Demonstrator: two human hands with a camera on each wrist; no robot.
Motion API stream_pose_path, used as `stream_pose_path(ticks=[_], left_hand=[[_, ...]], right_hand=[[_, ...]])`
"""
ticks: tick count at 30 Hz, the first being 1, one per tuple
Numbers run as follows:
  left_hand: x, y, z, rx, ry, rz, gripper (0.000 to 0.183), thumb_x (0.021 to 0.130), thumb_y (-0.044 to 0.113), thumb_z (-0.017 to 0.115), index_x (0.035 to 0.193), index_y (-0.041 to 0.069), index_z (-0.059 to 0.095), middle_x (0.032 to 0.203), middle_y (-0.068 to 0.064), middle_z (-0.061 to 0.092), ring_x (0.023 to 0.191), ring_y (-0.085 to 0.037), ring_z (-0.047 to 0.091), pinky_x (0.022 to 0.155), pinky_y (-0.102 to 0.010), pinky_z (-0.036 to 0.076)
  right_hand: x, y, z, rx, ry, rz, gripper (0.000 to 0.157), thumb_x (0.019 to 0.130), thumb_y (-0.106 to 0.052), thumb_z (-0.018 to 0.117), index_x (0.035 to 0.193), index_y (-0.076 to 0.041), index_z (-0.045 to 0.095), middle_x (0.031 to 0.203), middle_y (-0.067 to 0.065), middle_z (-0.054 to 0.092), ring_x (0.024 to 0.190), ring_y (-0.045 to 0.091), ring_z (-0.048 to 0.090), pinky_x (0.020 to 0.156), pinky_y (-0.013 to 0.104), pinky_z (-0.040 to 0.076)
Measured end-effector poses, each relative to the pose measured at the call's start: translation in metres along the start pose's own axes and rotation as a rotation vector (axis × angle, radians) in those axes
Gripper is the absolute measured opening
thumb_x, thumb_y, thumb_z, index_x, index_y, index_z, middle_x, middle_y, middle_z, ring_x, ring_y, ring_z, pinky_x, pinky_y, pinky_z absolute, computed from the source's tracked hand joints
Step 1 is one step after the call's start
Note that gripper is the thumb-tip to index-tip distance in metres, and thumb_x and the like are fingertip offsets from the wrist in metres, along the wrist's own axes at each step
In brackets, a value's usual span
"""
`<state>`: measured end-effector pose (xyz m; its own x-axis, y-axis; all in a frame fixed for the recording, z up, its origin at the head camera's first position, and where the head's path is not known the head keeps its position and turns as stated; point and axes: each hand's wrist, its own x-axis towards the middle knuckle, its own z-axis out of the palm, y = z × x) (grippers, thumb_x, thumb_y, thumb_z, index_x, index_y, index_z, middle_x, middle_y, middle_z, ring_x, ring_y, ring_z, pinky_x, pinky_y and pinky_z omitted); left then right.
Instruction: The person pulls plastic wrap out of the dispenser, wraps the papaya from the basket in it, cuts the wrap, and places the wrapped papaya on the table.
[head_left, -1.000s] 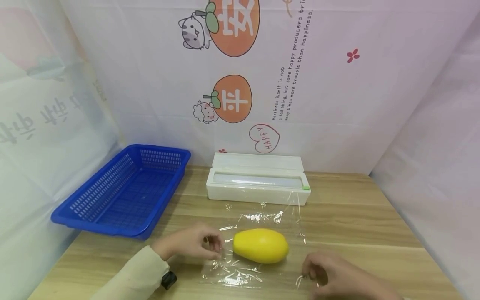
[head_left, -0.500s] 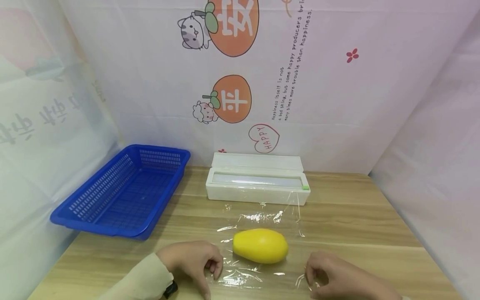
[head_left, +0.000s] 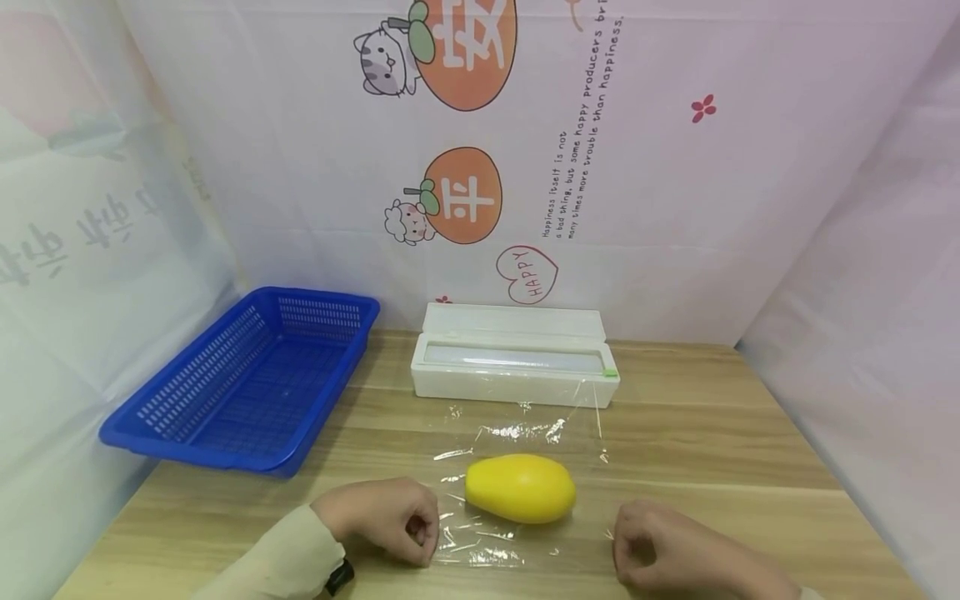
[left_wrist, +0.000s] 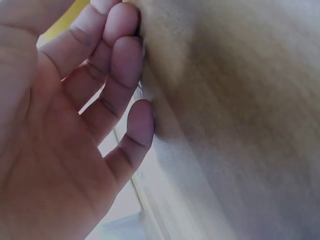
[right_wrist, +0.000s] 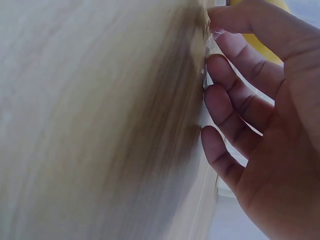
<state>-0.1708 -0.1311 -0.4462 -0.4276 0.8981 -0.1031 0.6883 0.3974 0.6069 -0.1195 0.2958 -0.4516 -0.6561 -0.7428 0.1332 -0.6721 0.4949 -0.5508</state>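
A smooth yellow fruit, shaped like a papaya, lies on its side on a sheet of clear plastic wrap. The wrap runs toward me from an open white box. At the sheet's near left corner, my left hand has thumb and index finger brought together on the film. My right hand pinches the near right corner; a crumpled bit of wrap shows at its fingertips in the right wrist view. The other fingers of both hands rest close to the tabletop. The left pinch itself is mostly hidden in its wrist view.
To the left stands a blue plastic basket with slotted sides. A roll of wrap lies inside the white box, whose lid leans back. A printed white cloth rises behind the wooden table.
My left hand has come down and nearer to me from beside the fruit, and its thumb and index finger have closed on the wrap's corner. My right hand has barely shifted, its fingers drawn tighter.
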Motion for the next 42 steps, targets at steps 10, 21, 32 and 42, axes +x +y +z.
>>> stream_pose_path(ticks=[10,21,32,42], left_hand=[[-0.001,-0.001,-0.002,-0.064,0.004,-0.063,0.032,0.072,0.027,0.091,0.088,0.021,0.063,0.074,0.018,0.054,0.065,0.006,0.049,0.058,-0.016,0.049],[-0.001,0.001,-0.006,-0.055,0.043,-0.015,0.011,0.084,0.011,0.075,0.084,0.022,0.071,0.076,0.023,0.059,0.065,0.008,0.053,0.059,-0.015,0.051],[-0.006,0.018,-0.031,-0.018,0.154,-0.01,0.015,0.086,0.008,0.072,0.086,0.023,0.07,0.082,0.021,0.06,0.074,0.004,0.055,0.069,-0.017,0.052],[-0.006,0.012,-0.035,-0.03,0.254,0.066,0.015,0.088,0.004,0.067,0.087,0.019,0.068,0.085,0.019,0.063,0.079,0.002,0.058,0.073,-0.021,0.054]], right_hand=[[0.002,0.005,-0.003,0.022,-0.011,-0.022,0.028,0.083,-0.015,0.08,0.084,-0.037,0.063,0.086,-0.023,0.057,0.079,-0.001,0.052,0.068,0.02,0.047],[0.0,0.005,-0.005,0.117,-0.018,0.053,0.025,0.087,-0.014,0.077,0.086,-0.032,0.06,0.085,-0.021,0.061,0.077,0.0,0.056,0.067,0.023,0.051],[0.003,0.004,-0.014,-0.049,0.173,-0.014,0.035,0.084,-0.005,0.077,0.089,-0.033,0.057,0.084,-0.024,0.059,0.077,-0.003,0.057,0.066,0.022,0.052],[0.008,0.002,-0.017,-0.051,0.279,-0.041,0.031,0.081,0.005,0.074,0.089,-0.021,0.059,0.084,-0.017,0.061,0.078,-0.001,0.057,0.067,0.024,0.054]])
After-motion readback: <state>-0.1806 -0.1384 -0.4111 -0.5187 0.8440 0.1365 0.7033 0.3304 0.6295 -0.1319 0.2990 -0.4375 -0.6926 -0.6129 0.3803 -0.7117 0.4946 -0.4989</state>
